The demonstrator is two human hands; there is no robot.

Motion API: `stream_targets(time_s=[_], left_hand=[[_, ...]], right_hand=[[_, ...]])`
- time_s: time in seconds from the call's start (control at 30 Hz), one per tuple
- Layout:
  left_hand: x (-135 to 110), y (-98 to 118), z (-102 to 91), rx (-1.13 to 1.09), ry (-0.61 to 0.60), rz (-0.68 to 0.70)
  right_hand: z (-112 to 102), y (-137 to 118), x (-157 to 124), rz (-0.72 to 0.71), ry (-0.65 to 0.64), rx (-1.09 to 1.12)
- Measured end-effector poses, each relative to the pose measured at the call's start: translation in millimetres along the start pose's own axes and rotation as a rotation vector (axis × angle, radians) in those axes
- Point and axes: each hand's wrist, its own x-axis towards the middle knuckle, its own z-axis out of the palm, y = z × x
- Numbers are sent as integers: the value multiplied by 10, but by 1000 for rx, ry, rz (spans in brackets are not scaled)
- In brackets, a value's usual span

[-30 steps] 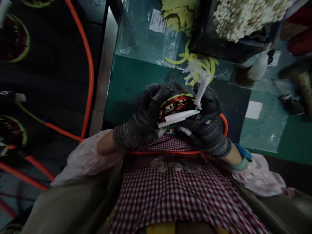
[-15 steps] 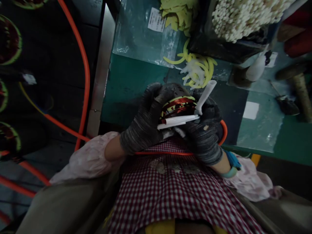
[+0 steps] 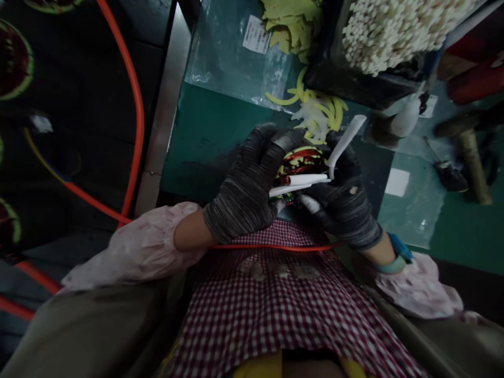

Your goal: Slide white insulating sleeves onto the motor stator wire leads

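Note:
Both my hands wear dark grey knit gloves and meet at the near edge of a green table. My left hand [image 3: 248,184] is wrapped round a motor stator [image 3: 301,160] with red copper windings and yellow-green slot liners. My right hand [image 3: 342,197] grips the stator's other side. Its fingers also hold white paper tubes [image 3: 303,181] lying across the stator. One longer white tube [image 3: 346,142] sticks up and to the right from the same hand.
Yellow curved strips and white slips [image 3: 318,113] lie just beyond the stator. A black tray of white sticks [image 3: 389,31] and a clear plastic bag [image 3: 236,58] sit at the back. An orange hose [image 3: 136,105] runs down the left. A mallet [image 3: 470,152] lies at right.
My hands and the stator have shifted slightly up and right. The long white tube now leans further to the right. My left hand covers more of the stator.

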Motion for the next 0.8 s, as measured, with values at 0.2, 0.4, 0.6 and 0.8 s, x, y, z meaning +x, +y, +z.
stream_targets(time_s=[0.2,0.4,0.6,0.8], left_hand=[[5,-20,4,-35,-2,5],[16,11,18,-44,14,-29],[45,57,24,-7,-1,-64],[65,2,39,-20,25,-74]], right_hand=[[75,58,-42,-56,48,-66],[107,-79,-53,75,62,-72],[84,-131,-16,229,82,-46],[38,-14,161,321,-3,24]])
